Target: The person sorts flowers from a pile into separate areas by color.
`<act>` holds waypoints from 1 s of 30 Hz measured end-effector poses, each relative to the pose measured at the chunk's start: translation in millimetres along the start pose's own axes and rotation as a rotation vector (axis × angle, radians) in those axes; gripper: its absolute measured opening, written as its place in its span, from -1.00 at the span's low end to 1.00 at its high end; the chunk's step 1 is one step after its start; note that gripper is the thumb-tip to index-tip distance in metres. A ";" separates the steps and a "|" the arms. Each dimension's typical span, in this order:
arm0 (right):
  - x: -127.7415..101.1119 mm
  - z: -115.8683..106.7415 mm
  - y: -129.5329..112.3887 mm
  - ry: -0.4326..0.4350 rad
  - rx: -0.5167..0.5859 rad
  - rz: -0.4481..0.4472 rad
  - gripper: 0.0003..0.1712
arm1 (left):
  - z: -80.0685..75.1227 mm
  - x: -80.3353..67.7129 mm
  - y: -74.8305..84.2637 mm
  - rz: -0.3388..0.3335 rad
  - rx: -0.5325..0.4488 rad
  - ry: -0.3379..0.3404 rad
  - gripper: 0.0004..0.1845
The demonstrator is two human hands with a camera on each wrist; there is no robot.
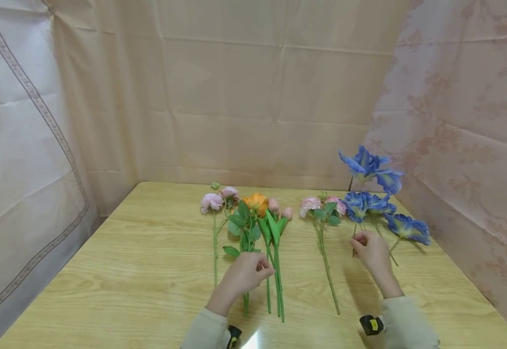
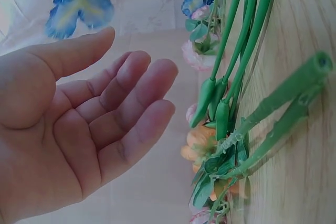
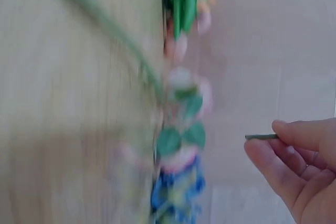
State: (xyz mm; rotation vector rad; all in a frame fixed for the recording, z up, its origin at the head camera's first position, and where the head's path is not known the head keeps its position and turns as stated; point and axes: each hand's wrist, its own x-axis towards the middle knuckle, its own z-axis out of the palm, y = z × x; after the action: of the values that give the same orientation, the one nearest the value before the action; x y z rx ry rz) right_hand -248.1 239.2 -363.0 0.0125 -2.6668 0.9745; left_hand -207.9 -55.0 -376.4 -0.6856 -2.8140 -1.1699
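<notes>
**Hands Work Among Flower Stems on a Wooden Table**

Head view: a row of artificial flowers lies along the far half of the table [image 1: 105,271], blooms toward the far edge and stems toward the near edge. The right hand [image 1: 372,253] pinches the lower end of the blue flower stem [image 1: 355,232] near the table's right edge; one blue bloom [image 1: 369,165] stands raised above the far right corner, the others lie flat. The left hand [image 1: 245,275] rests over the middle group of stems, beside the orange flower [image 1: 256,202] and the pink buds [image 1: 279,209]; whether it grips anything cannot be told here. A pink flower [image 1: 212,201] lies to the left of that group, and a pink spray [image 1: 319,207] lies alone between the two hands.

Left wrist view: the left hand [image 2: 79,129] is spread, palm bare, fingers relaxed and apart from the green stems [image 2: 236,51] lying on the wood.

Right wrist view: blurred, but the right hand's fingertips [image 3: 294,132] clearly pinch the thin stem tip [image 3: 258,137].

The blue flower looks light, its wire-like stem fairly stiff but bendable and its fabric petals easily crushed, so the bare lower stem seems the sound place to hold it.
</notes>
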 end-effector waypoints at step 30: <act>7.1 -38.8 77.1 0.113 -0.305 0.010 -0.42 | -2.3 -4.1 -2.5 0.006 0.064 -0.056 -0.84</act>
State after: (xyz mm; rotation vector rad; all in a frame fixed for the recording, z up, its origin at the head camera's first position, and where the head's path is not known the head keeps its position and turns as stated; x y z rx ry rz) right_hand -252.6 323.7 -381.5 -0.1183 -2.6817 0.5449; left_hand -205.6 -59.7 -377.2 -0.7335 -2.8792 -1.0705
